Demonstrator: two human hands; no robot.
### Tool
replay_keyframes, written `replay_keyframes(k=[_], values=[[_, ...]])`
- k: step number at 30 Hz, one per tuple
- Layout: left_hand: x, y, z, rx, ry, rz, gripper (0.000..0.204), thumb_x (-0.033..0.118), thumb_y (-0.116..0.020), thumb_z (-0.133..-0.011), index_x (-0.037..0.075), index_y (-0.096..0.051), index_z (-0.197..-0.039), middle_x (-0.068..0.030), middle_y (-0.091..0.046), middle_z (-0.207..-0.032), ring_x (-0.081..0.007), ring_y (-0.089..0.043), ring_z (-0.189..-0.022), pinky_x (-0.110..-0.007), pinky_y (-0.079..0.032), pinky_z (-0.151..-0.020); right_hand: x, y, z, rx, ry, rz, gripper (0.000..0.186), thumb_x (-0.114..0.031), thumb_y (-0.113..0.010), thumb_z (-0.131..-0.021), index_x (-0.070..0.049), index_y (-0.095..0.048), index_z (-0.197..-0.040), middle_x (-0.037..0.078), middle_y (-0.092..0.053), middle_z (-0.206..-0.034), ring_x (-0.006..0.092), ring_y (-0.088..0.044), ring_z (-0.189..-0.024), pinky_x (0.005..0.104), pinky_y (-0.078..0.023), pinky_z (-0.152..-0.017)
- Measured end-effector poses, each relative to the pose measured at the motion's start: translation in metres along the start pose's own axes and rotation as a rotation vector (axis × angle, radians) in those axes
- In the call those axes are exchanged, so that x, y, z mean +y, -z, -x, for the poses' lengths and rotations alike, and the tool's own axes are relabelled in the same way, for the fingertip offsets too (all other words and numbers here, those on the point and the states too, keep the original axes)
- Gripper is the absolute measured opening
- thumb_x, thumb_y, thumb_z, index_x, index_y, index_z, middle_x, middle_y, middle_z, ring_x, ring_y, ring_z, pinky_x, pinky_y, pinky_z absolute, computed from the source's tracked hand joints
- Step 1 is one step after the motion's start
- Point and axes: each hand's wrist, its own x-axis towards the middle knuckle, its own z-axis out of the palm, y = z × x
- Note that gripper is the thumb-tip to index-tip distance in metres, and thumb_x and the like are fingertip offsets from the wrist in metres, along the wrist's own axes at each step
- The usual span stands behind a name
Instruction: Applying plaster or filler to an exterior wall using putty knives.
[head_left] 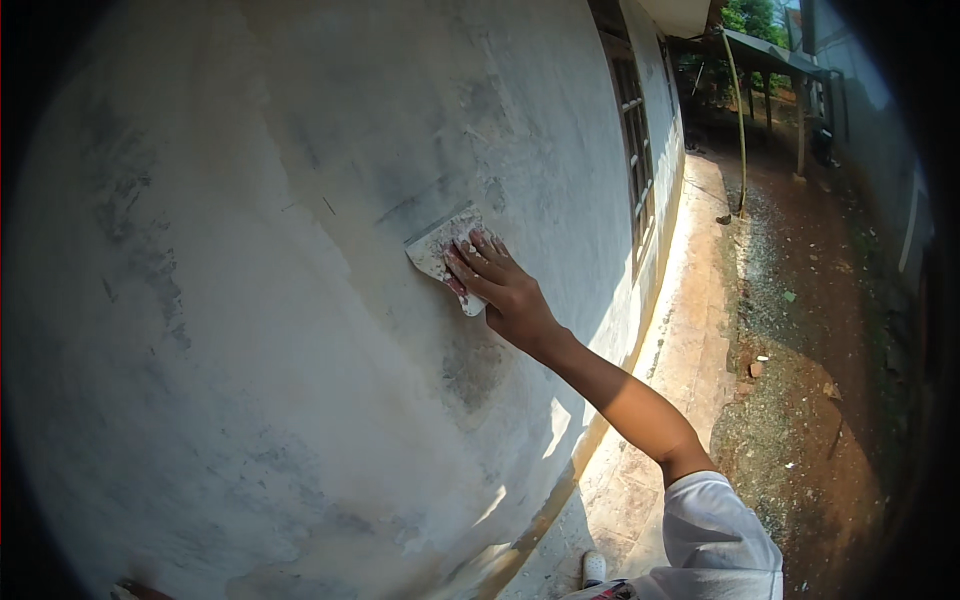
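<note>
White wedge-shaped scraper (432, 250), caked with residue, held against the wall, within the bare right hand (514, 302); fingers slightly spread across the face, thumb not clearly visible. Probably held so to press the wide edge evenly. Partial brown left hand (147, 592) at the lower rim, grip impossible to tell. Behind, stained grey-white plaster wall (230, 380); farther off, brown-framed barred window (631, 110), sunlit pale concrete walkway (692, 270), reddish-brown dirt ground (815, 440).

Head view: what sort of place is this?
Outdoors, probably along the side of a house: a patchy grey-white plastered wall, a tall brown-framed window set in it, and a reddish-brown dirt strip off to the right.
</note>
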Motion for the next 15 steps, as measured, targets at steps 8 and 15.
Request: replay_keyframes(k=[8,15], values=[[-0.056,-0.028,0.012,-0.111,0.091,-0.138,0.038,0.022,-0.067,-0.101,0.006,-0.061,-0.136,-0.0146,-0.068,-0.127,-0.0315,-0.069,-0.110,-0.041,-0.055,-0.094,-0.047,0.007,0.254,-0.360,-0.238,-0.133,0.070,0.016,-0.055,-0.064,-0.008,-0.069,-0.129,0.014,-0.068,-0.132,0.0386,-0.057,-0.132,0.0512,-0.046,-0.112],[-0.065,-0.023,0.014,-0.091,0.033,-0.122,0.037,0.019,-0.069,-0.099,0.004,-0.062,-0.132,-0.0157,-0.068,-0.126,-0.0322,-0.069,-0.111,-0.041,-0.056,-0.093,-0.026,0.067,-0.049,0.057,-0.027,-0.225,0.078,0.024,-0.044,-0.060,-0.007,-0.070,-0.127,0.015,-0.070,-0.128,0.0310,-0.061,-0.129,0.0409,-0.054,-0.106]])
